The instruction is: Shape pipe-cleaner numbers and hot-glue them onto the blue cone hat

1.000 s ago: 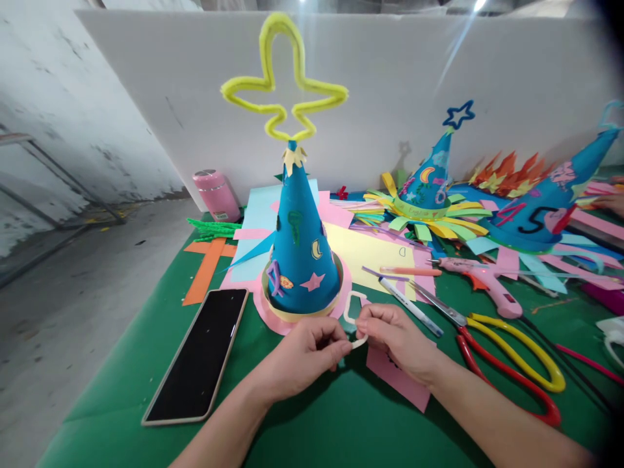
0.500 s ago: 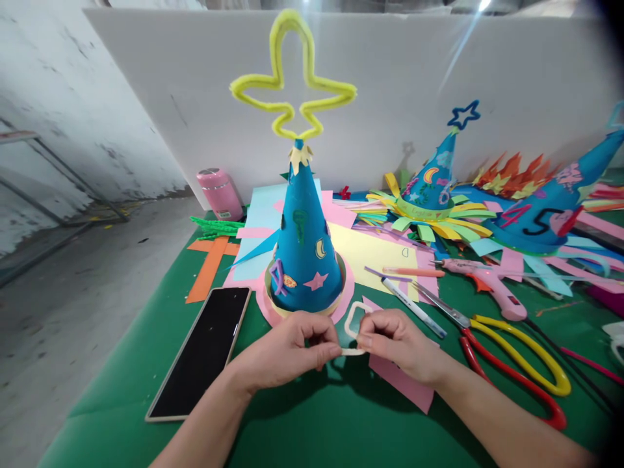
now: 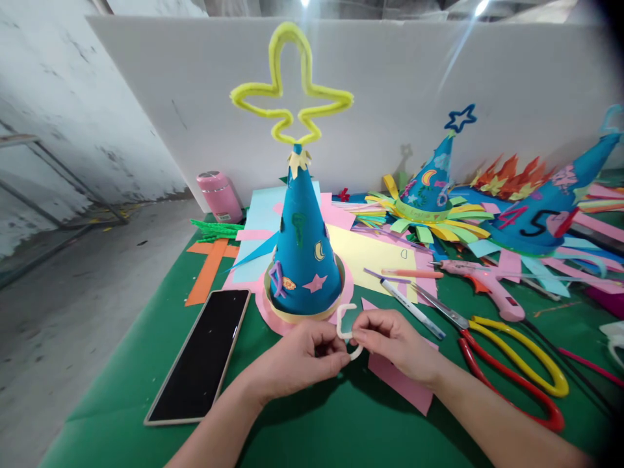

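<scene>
L hand (image 3: 292, 357) & R hand (image 3: 397, 341) both pinch the bent white wire (image 3: 340, 322) w/ their fingers (image 3: 334, 363), approx 5 o'clock from the big blue hat (image 3: 307, 240). Phone (image 3: 201, 357) on desk (image 3: 370, 439), 9 o'clock from wire.

Hands (image 3: 312, 354) between phone (image 3: 201, 357) and scissors (image 3: 461, 322)

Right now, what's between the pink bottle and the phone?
Green stems and orange strips lie between the bottle and phone, in the head view.
</scene>
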The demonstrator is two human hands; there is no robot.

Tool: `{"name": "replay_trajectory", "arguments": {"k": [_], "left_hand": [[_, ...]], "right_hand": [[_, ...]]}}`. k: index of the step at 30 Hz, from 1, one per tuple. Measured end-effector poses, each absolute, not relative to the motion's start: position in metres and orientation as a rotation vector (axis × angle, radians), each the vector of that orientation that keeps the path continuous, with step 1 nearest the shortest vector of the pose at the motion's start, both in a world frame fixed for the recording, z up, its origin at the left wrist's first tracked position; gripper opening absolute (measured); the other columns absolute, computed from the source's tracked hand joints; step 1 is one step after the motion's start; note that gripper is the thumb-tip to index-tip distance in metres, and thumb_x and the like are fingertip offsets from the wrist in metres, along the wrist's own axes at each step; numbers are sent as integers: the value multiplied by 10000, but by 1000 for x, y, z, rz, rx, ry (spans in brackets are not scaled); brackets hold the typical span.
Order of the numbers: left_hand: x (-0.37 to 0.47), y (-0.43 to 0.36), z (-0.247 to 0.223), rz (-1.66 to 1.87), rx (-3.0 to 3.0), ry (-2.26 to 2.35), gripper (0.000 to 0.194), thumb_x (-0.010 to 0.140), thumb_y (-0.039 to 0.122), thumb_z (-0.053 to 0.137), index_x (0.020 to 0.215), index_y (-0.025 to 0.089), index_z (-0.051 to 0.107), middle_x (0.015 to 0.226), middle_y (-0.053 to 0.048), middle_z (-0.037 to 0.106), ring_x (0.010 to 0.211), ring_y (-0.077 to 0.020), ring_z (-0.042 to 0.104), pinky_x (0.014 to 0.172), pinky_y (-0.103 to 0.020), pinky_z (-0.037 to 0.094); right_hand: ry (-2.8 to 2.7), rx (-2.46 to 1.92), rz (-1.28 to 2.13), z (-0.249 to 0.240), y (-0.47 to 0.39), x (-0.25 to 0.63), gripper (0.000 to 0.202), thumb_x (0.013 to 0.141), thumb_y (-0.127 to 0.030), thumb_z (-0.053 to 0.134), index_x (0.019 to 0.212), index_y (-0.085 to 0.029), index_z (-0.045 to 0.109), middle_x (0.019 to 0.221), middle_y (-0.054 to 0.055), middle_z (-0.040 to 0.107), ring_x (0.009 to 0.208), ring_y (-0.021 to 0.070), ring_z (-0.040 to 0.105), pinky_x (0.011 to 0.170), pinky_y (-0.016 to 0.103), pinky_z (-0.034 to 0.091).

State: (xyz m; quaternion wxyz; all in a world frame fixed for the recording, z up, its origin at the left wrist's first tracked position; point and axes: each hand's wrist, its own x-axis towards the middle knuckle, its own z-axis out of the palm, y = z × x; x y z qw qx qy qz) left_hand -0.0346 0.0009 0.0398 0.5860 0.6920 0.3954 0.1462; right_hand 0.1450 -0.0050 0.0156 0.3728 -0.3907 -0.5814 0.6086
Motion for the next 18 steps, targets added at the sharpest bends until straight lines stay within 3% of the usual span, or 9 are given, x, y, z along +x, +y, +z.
{"name": "replay_trajectory", "arguments": {"k": [5, 13, 18], "left_hand": [[-29, -1, 34, 393, 1578, 896, 148, 755, 255, 462, 642, 159, 458, 553, 56, 357, 506, -69, 298, 473, -210, 244], [-21, -5, 24, 590, 1671, 1083, 174, 724, 180, 443, 559, 168, 389, 537, 48, 344, 527, -79, 307, 481, -213, 242], [-10, -13, 21, 686, 1923, 1175, 189, 710, 123, 426, 535, 171, 374, 517, 40, 360, 513, -84, 328, 480, -221, 242]], "right_hand": [[-1432, -980, 1568, 15, -8, 139, 157, 749, -260, 553, 637, -157, 514, 596, -24, 474, 572, 97, 405, 544, 231, 327], [-1340, -1123, 1230, 10, -12, 134, 186, 758, -240, 517, 599, -176, 444, 560, -48, 358, 524, 89, 309, 491, 225, 270], [-1336, -1138, 1198, 6, -10, 134, 221, 777, -280, 505, 597, -182, 423, 561, -45, 356, 533, 95, 316, 490, 224, 274]]}}
